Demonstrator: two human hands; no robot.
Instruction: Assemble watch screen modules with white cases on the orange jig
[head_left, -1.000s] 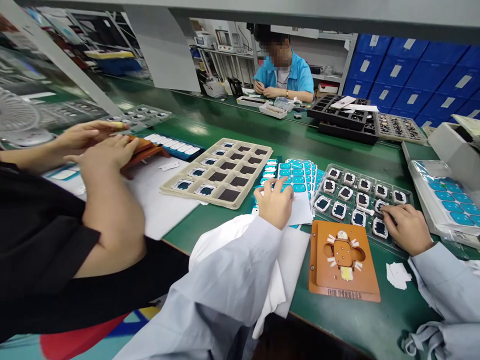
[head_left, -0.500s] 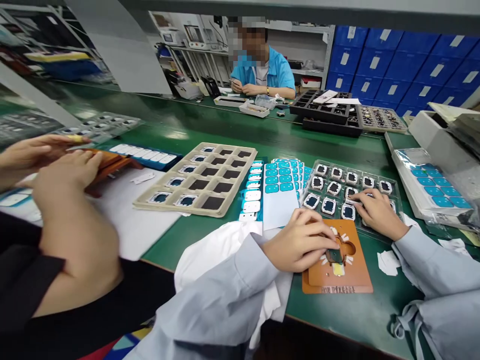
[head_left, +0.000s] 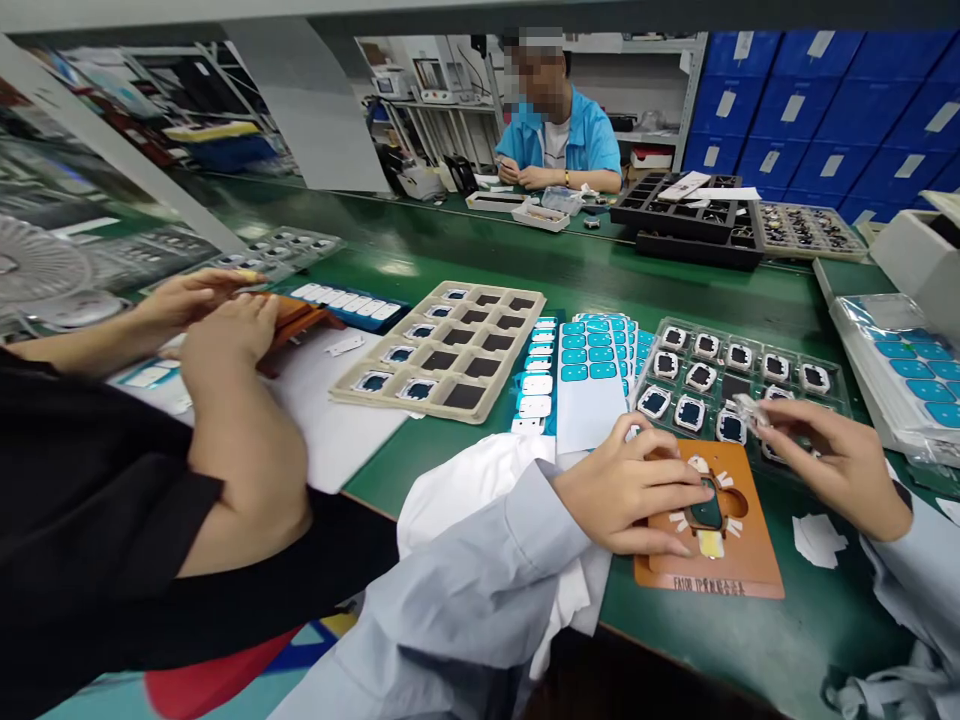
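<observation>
My left hand (head_left: 626, 490) lies across the orange fixture plate (head_left: 757, 565), fingers stretched out, their tips at the edge of a dark green piece (head_left: 705, 510) in its recess. Pinched between the thumb and fingers of my right hand (head_left: 847, 460) is a small white-framed part (head_left: 750, 412), tilted and partly hidden. It is just above the clear plastic tray (head_left: 832, 378), where several similar white-framed parts with dark centres sit in pockets. One pocket (head_left: 736, 388) in the tray's middle shows no part.
Left of the tray lie blue-and-white sticker sheets (head_left: 589, 405) and a beige tray (head_left: 480, 412) of dark-centred parts. A white cloth (head_left: 465, 490) lies at the table's front edge. A co-worker's hands (head_left: 225, 330) work at far left; another person (head_left: 562, 150) sits opposite. Paper scraps (head_left: 819, 540) lie at right.
My right hand has lifted a white-framed part out of the tray's middle pocket and moved slightly up and right. My left hand stays on the fixture plate; the view has shifted left.
</observation>
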